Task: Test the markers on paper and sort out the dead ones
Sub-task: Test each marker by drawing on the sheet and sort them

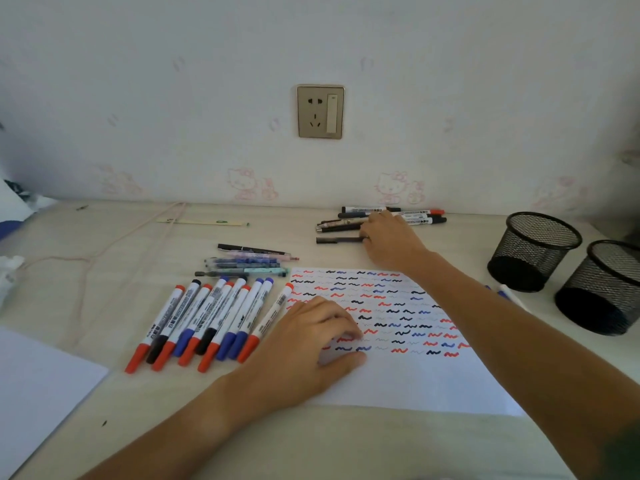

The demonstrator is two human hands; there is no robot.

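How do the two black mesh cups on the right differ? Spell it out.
The farther mesh cup stands nearer the wall and shows whole; the nearer mesh cup sits closer to the camera and is cut by the picture's right edge. The farther one is closer to the right hand; the nearer one is closer to the table's front. Both are black wire mesh, upright, and look empty.

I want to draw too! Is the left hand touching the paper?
Touching. The head view shows the left hand resting on the paper, fingers on the squiggles.
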